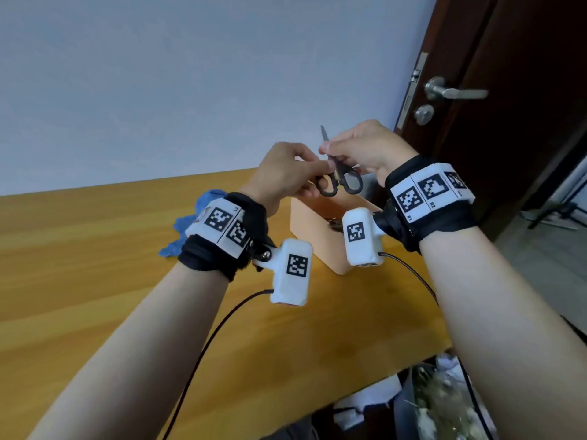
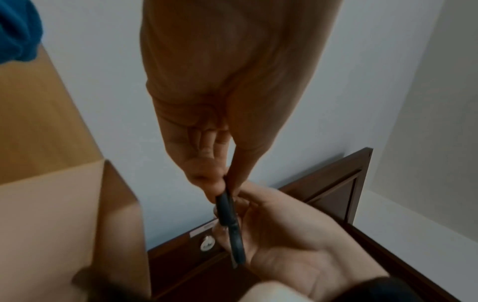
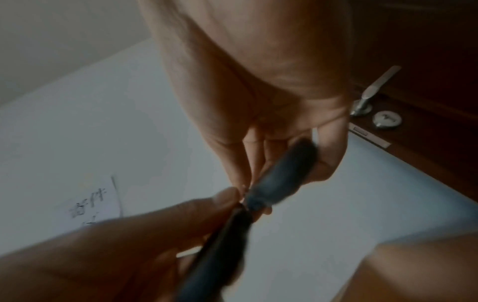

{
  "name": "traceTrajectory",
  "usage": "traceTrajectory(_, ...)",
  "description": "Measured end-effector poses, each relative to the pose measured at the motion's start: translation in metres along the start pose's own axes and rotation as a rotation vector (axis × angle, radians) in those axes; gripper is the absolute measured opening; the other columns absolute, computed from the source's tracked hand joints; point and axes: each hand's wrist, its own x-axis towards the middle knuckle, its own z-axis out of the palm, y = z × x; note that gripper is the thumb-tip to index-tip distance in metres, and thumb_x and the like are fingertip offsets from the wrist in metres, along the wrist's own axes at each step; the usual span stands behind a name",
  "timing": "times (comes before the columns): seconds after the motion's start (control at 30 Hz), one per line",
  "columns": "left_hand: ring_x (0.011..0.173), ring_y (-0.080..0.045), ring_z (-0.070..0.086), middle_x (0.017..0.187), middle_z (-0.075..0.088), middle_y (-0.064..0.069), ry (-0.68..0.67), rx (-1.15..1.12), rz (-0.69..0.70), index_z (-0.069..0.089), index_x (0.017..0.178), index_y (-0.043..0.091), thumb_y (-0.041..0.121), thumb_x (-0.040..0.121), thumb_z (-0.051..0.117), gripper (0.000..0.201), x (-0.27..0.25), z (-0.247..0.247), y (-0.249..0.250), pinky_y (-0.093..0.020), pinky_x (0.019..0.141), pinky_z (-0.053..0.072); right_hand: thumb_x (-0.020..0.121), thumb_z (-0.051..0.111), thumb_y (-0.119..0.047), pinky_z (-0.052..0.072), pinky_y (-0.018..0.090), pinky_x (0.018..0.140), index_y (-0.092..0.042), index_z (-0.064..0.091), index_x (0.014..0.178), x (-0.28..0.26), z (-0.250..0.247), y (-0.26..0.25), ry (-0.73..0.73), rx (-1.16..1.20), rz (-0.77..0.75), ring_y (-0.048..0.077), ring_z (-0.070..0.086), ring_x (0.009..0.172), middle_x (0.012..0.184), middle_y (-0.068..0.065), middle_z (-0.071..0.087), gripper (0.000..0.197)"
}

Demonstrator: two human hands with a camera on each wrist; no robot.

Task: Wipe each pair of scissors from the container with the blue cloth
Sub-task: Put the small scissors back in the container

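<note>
Up in the air above the container point(image 1: 320, 231): one pair of scissors point(image 1: 338, 176), black loop handles low, slim grey metal blades closed and pointing up. Pinched at the handle end by the left hand point(image 1: 286, 173), thumb and fingers curled round one loop; gripped along the blades by the right hand point(image 1: 368, 150), fingertips closed on the metal. Both hands thus grasping the same pair. One open-topped box, peach-coloured, smooth-walled and rectangular, standing on the wooden table point(image 1: 95, 265); something dark inside, too hidden to count. One blue cloth point(image 1: 190, 223), crumpled and fuzzy, lying on the tabletop just left of the box, touched by neither hand. Two black wrist straps carrying white blocks with square black-and-white markers; small "R1" and "R2" legible on the right strap. One dark brown door point(image 1: 524, 90) with a metal lever handle at right. Handwritten paper on the wall in the right wrist view, unreadable.
</note>
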Motion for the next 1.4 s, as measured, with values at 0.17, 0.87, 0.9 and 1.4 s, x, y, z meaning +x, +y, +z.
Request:
traceTrajectory(0.17, 0.038, -0.010, 0.059, 0.049, 0.066, 0.000, -0.065, -0.039, -0.115, 0.050, 0.101, 0.007, 0.011, 0.098, 0.064, 0.015, 0.001, 0.025, -0.014, -0.019, 0.045, 0.053, 0.094, 0.065, -0.014, 0.044, 0.029, 0.055, 0.007, 0.066, 0.112, -0.008, -0.001, 0.010, -0.066, -0.110, 0.087, 0.025, 0.057, 0.067, 0.090, 0.015, 0.071, 0.028)
traceTrajectory(0.87, 0.062, -0.009, 0.046, 0.083, 0.058, -0.004, -0.106, 0.290, 0.025, 0.069, 0.090, 0.015, 0.037, 0.095, 0.067, 0.023, -0.007, 0.035, -0.028, -0.020, 0.054, 0.035, 0.098, 0.057, -0.032, 0.050, 0.052, 0.099, -0.013, 0.067, 0.119, -0.027, -0.004, 0.019, -0.241, -0.290, 0.163, 0.021, 0.064, 0.110, 0.119, 0.005, 0.067, 0.030)
traceTrajectory(0.9, 0.059, -0.005, 0.048, 0.079, 0.058, -0.001, -0.126, 0.294, 0.027, 0.068, 0.085, 0.016, 0.035, 0.093, 0.068, 0.020, -0.008, 0.034, -0.026, -0.017, 0.054, 0.036, 0.098, 0.056, -0.028, 0.049, 0.052, 0.099, -0.013, 0.067, 0.118, -0.027, -0.005, 0.018, -0.237, -0.289, 0.162, 0.022, 0.064, 0.111, 0.119, 0.005, 0.068, 0.028)
traceTrajectory(1.4, 0.113, -0.024, 0.060, 0.125, 0.066, -0.003, -0.420, 0.844, 0.165, 0.058, 0.135, 0.024, 0.047, 0.099, 0.055, 0.043, 0.001, 0.068, -0.018, -0.041, 0.095, 0.049, 0.097, 0.046, -0.013, 0.047, 0.025, 0.082, -0.013, 0.071, 0.112, -0.036, -0.018, 0.007, -0.032, -0.070, 0.076, 0.018, 0.068, 0.101, 0.104, 0.005, 0.074, 0.029)
